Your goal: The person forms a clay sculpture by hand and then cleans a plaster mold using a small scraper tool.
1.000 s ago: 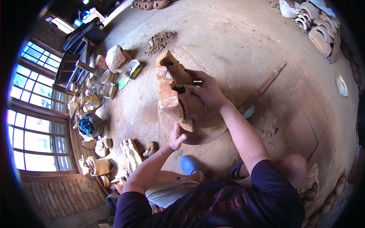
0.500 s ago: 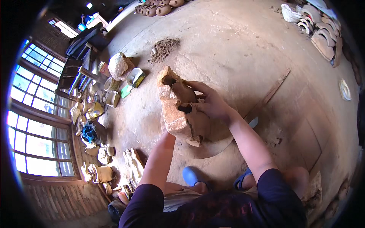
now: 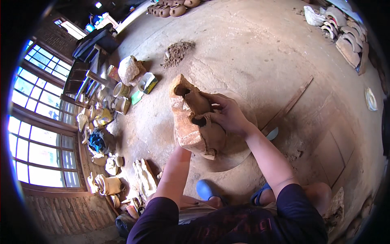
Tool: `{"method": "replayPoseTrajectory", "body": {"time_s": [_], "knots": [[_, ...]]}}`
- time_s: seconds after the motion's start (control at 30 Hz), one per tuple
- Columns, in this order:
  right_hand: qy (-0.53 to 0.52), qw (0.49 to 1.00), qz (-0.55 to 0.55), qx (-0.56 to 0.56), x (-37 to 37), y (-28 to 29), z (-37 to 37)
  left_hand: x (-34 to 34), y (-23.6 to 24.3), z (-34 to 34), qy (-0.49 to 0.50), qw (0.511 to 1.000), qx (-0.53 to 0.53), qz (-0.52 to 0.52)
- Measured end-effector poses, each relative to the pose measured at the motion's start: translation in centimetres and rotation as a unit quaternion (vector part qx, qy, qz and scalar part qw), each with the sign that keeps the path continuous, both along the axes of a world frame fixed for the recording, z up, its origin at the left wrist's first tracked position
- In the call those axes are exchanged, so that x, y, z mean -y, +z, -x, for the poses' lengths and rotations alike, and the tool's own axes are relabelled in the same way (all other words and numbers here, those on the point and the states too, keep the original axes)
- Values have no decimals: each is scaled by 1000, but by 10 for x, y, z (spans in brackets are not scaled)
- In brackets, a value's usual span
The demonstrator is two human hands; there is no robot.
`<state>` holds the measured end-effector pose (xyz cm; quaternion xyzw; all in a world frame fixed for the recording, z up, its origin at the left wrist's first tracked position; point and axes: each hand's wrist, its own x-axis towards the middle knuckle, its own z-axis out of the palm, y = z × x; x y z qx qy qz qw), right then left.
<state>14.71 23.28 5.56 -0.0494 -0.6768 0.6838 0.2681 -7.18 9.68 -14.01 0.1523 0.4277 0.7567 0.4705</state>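
- Head view: the bare, dusty floor [image 3: 260,49] spreads beneath you, reaching well to the far side.
- To your left, paned windows [image 3: 44,154] line the wall, bright with daylight.
- At far right, a stack of curved clay pieces [image 3: 352,44] lies on the floor, and at the far edge brown rounded pots [image 3: 177,10] sit close together.
- Right in front of you lies a round disc [image 3: 239,156], partly covered by your work and your right arm.
- Over the disc's left side is the pale, rough block [image 3: 187,126], tilted; you cannot tell whether it touches the disc.
- Along the block's right side sits the brown clay form [image 3: 214,138], with two dark openings, one nearer you and one farther.
- Right of the disc, a wooden strip [image 3: 298,94] lies slanting on the floor.
- Farther off, beyond the block, a heap of crumbly soil [image 3: 178,53] sits by itself.
- Your right hand [image 3: 228,114] grips the clay form, thumb by the nearer opening, fingers bent over the farther part.
- Your left hand is hidden behind the block, so its state cannot be told; only the left forearm [image 3: 172,171] shows.
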Motion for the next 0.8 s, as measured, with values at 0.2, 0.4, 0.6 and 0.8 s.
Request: {"method": "replayPoseTrajectory", "body": {"time_s": [0.2,0.4,0.6,0.8], "knots": [[16,999,-5,43,-5,4,-1,-10,0,7,-20,1000,7,-1],[6,999,-6,38,-4,1,1,-13,0,24,-45,999,8,8],[-25,998,-55,12,-5,0,-1,-16,-3,26,-52,998,22,6],[-9,997,-62,48,-2,11,-4,-15,-3,28,-50,998,31,0]]}}
